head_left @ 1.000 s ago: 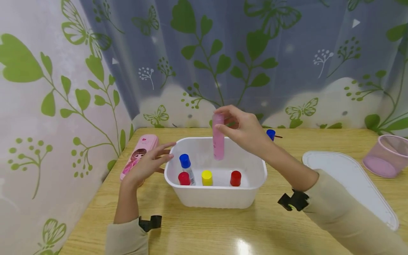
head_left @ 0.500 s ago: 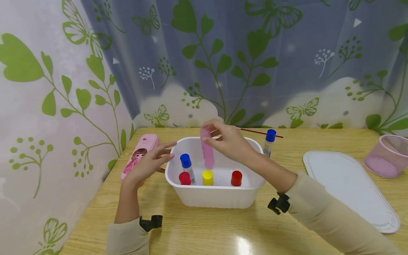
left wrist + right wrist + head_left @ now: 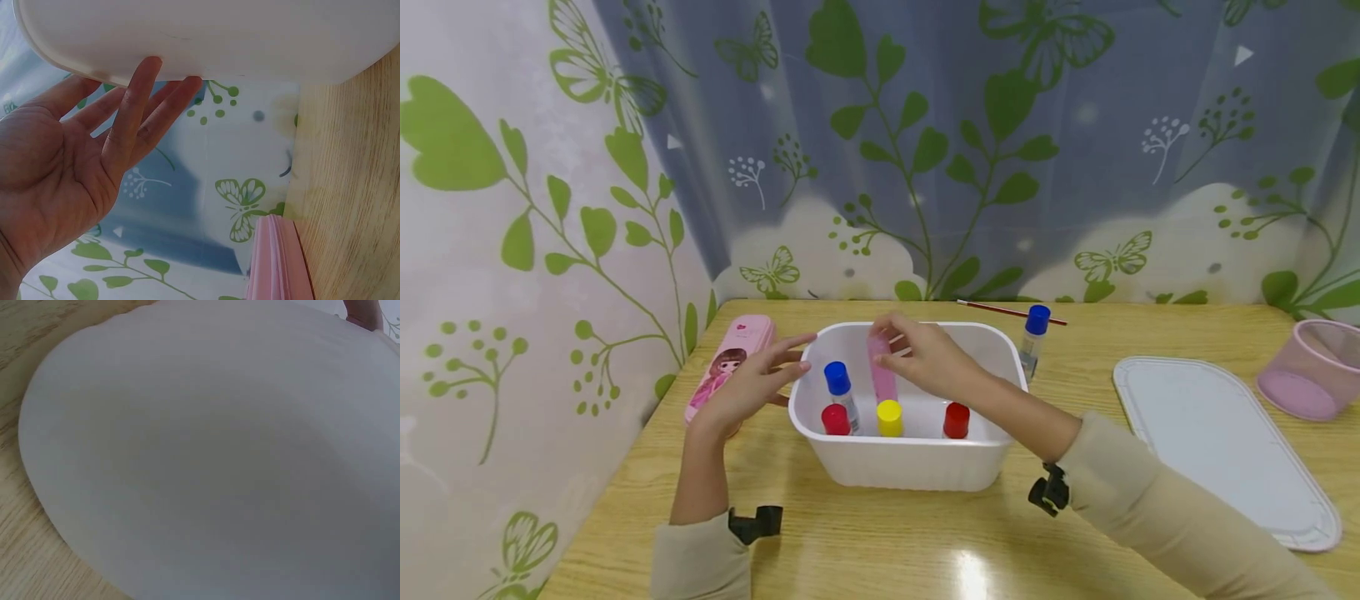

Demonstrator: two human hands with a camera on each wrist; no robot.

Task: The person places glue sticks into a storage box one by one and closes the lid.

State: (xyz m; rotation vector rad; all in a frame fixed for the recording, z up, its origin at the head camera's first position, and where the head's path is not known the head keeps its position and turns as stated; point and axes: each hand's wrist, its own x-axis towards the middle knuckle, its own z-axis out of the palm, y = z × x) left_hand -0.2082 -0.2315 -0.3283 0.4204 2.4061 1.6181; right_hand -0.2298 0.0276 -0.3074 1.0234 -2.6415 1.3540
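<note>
My right hand [image 3: 925,357] reaches down into a white plastic tub [image 3: 910,465] and pinches the upper part of a pink translucent tube [image 3: 884,383], which stands nearly upright inside. Around it in the tub are a blue-capped bottle [image 3: 838,379], a pinkish-red cap [image 3: 835,419], a yellow cap [image 3: 890,418] and a red cap [image 3: 957,420]; the front wall hides their lower parts. At the tub's left end, my left hand [image 3: 748,385] touches the rim with relaxed fingers, and in the left wrist view its fingertips [image 3: 150,65] rest against the outer wall. The tub's wall fills most of the right wrist view.
A pink pencil case [image 3: 730,362] lies left of the tub. Behind its right end stand a blue-capped clear bottle [image 3: 1033,337] and a thin paintbrush [image 3: 1011,312]. Rightward are a white board [image 3: 1225,450] and a pink mesh cup [image 3: 1311,375]. A patterned curtain backs the table.
My right hand has moved left and down, lowering the pink tube from above the rim into the tub. The blue-capped bottle and paintbrush behind have come into fuller view. My left hand stays put.
</note>
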